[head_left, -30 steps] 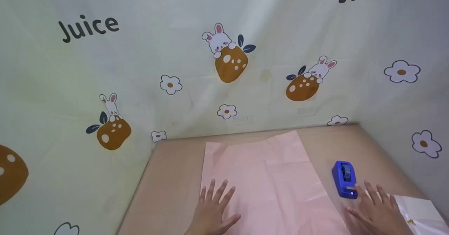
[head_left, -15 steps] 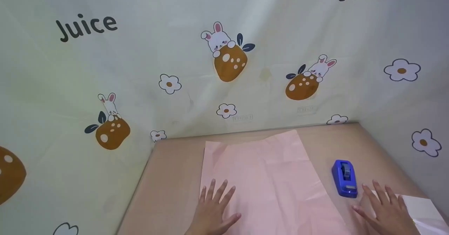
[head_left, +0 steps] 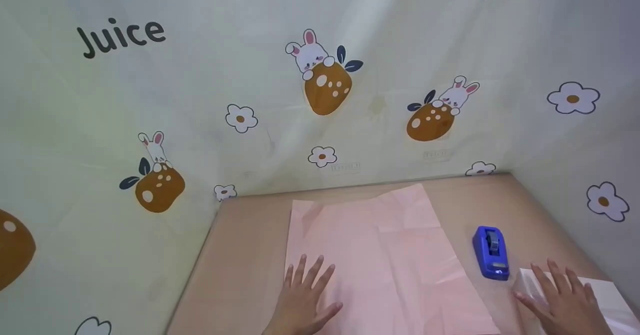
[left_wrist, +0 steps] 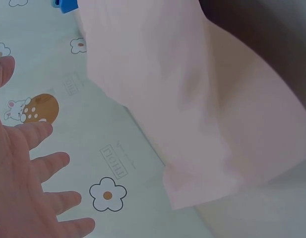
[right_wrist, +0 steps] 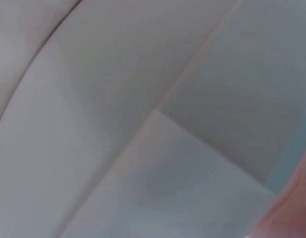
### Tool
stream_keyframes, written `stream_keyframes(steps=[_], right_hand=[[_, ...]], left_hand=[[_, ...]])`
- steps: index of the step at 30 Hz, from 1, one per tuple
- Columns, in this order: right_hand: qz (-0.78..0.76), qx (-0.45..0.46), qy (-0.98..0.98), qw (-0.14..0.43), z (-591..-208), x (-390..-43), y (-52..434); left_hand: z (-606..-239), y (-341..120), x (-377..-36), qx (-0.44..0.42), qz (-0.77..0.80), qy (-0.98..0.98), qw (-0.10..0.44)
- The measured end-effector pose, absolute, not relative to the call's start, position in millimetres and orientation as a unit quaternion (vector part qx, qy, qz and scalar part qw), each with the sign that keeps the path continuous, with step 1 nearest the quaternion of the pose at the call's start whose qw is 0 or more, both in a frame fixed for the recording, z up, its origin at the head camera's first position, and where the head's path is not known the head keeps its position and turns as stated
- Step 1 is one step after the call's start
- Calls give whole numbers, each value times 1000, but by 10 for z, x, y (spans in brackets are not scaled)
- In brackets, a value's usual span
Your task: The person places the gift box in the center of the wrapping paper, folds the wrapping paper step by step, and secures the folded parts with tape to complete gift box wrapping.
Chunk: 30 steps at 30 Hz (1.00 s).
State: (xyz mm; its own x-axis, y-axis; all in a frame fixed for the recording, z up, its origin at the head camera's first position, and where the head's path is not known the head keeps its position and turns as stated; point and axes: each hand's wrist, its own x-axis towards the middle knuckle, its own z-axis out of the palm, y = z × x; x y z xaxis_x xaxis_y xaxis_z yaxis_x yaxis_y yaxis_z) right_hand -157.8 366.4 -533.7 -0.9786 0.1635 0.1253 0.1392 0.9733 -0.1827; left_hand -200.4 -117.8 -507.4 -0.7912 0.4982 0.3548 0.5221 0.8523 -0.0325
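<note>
A large sheet of creased pink paper (head_left: 370, 245) lies on the tan table. My left hand (head_left: 305, 297) rests near its left side with fingers straight and spread; the left wrist view shows the same hand (left_wrist: 29, 168) beside the paper (left_wrist: 153, 89). Over a white, box-like thing (head_left: 605, 295) at the right is my right hand (head_left: 567, 300), its fingers extended and thumb out to the left. Whether it touches that thing cannot be told. Just beyond the right hand stands a blue tape dispenser (head_left: 491, 253). Only a blurred edge of the right hand (right_wrist: 286, 213) shows in the right wrist view.
Tan tabletop (head_left: 240, 255) shows left of the paper and around the dispenser. A pale curtain-like wall covering (head_left: 270, 75) printed with rabbits, fruit and flowers encloses the back and sides.
My right hand has moved right, away from beside the tape dispenser to over the white box-like thing. The left hand, paper and dispenser stay put.
</note>
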Motion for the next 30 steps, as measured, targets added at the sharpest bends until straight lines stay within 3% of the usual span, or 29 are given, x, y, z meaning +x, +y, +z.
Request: stream_keyframes(steps=[17, 30], right_hand=[[65, -120, -987, 86, -5426, -1504, 3889], [66, -141, -980, 124, -5477, -1409, 4003]], left_hand=[[-5109, -1168, -2007, -268, -37, -946, 178], [-5168, -1191, -2027, -273, -19, -932, 237]])
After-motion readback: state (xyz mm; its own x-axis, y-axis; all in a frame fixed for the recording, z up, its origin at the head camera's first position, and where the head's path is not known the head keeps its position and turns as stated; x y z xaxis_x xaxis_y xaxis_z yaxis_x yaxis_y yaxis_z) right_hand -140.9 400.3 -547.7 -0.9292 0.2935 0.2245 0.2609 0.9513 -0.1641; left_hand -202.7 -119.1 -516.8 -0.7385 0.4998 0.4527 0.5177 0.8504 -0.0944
